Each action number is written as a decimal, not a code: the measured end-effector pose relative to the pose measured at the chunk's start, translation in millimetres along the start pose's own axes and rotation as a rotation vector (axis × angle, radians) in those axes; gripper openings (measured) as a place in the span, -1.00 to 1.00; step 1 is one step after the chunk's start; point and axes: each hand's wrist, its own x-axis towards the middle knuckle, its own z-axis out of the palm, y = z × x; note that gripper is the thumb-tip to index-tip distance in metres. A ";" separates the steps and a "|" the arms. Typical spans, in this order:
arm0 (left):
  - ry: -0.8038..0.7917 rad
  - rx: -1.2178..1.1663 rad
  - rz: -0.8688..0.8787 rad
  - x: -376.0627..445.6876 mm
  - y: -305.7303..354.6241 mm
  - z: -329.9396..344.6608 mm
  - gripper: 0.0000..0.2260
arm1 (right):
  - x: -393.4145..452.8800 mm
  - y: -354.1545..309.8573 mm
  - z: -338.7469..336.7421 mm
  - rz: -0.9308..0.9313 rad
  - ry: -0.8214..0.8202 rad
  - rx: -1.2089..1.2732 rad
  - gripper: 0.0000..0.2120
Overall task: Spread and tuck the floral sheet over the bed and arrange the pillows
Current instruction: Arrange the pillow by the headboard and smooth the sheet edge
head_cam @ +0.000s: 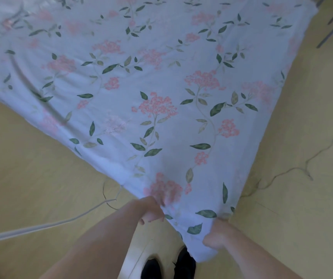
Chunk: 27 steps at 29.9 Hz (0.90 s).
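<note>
Yellow floor (31, 168) beneath floral sheet (161, 87)

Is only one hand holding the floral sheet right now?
No, the left hand and right hand each grip the floral sheet at its near corner.

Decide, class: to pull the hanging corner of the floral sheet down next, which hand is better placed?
Probably the right hand: it grips the floral sheet close to the corner that hangs by the shoes. The left hand holds the edge farther up, away from the corner.

Head camera looks steeply down, close above hands (183, 224).
</note>
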 end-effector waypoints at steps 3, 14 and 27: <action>0.165 0.289 0.019 -24.3 -3.4 -28.4 -0.85 | -31.5 -20.6 -41.2 -0.086 0.030 -0.102 -0.79; 0.605 0.117 -0.080 -149.6 -59.7 -180.3 -0.85 | -141.3 -118.2 -125.6 -0.500 0.338 -0.029 -0.46; 0.780 -0.520 -0.276 -129.7 -234.9 -285.7 -0.79 | -148.0 -303.6 -111.9 -0.783 0.396 -0.027 -0.53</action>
